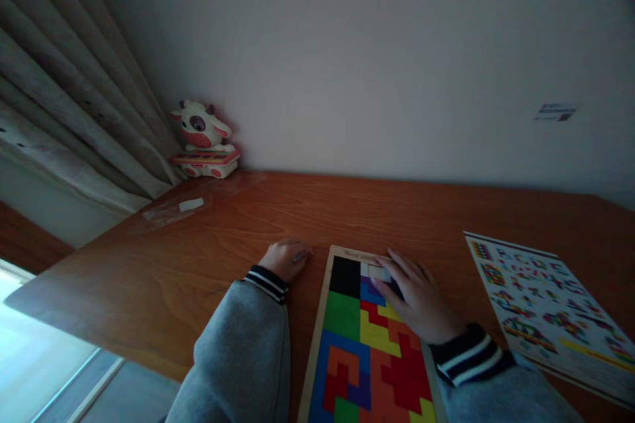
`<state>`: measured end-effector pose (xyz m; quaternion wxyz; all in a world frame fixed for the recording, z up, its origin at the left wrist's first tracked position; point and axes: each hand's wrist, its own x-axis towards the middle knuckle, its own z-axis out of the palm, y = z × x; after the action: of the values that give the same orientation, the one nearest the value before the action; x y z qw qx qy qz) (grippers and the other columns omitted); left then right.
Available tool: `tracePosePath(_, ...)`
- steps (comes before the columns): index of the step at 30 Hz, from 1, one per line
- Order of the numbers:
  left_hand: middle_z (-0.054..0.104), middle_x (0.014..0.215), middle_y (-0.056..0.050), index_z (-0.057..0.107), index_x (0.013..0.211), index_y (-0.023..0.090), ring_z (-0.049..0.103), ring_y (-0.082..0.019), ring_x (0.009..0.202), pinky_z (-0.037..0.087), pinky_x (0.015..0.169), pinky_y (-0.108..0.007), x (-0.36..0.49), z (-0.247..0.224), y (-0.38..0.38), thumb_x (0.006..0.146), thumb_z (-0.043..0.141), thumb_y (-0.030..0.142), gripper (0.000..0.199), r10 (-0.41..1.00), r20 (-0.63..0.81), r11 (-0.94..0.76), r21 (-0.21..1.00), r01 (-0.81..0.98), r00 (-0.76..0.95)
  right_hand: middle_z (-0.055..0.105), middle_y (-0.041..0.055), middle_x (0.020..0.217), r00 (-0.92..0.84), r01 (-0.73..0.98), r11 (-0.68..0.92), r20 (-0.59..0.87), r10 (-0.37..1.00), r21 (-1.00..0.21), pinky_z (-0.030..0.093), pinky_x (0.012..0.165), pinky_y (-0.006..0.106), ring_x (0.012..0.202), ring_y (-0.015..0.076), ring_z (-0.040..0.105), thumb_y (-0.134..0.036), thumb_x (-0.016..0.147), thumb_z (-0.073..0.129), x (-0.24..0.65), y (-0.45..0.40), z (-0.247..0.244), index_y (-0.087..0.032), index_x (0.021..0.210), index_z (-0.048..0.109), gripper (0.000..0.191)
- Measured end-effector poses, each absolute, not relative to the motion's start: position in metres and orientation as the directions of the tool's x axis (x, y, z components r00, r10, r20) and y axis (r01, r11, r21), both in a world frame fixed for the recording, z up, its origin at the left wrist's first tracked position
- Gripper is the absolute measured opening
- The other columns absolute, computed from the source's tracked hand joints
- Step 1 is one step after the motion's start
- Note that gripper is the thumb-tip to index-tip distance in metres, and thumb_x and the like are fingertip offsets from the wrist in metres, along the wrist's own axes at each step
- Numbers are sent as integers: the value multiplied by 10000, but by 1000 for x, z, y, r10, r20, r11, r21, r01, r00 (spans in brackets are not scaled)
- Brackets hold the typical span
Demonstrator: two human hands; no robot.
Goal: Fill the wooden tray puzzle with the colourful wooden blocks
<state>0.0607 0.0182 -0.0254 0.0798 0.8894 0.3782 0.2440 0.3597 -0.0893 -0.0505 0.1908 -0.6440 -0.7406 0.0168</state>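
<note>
A wooden puzzle board (322, 314) with coloured block pieces lies flat before me, its far end near the middle of the view. My right hand (414, 291) rests over its upper right corner, fingers apart, touching the pieces there and covering some of them. To the left of the board, my left hand (286, 260) lies on the table with its fingers curled; something small and dark shows at the fingertips, too small to name. Black, green, blue, red, yellow and orange pieces fill the visible part of the frame.
On the brown table (397, 211), a printed sheet (550, 310) of coloured shapes lies at the right. A cow toy with a keyboard (206, 139) stands at the back left, near clear plastic wrapping (166, 213). A curtain (64, 73) hangs at the left.
</note>
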Motion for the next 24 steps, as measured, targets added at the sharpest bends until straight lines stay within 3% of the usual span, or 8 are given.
tracePosePath(11, 716, 886, -28, 703, 950, 199, 671, -154, 780, 537, 703, -245, 66, -20, 13, 801, 610, 173, 177, 736, 379, -677, 390, 625, 561, 487, 150, 1446, -107, 937, 186, 263, 959, -296, 291, 1083, 604, 1331, 314, 447, -570, 945, 379, 361, -90, -47, -235, 1330, 550, 539)
tracePosePath(24, 707, 1004, -52, 705, 946, 190, 680, -134, 908, 557, 838, -240, 111, -1, -25, 865, 591, 167, 142, 504, 596, -849, 475, 231, 625, 601, 106, 1281, -106, 882, 287, 435, 894, -374, 437, 979, 501, 1191, 276, 562, -467, 946, 466, 359, -89, -32, -243, 1225, 588, 378)
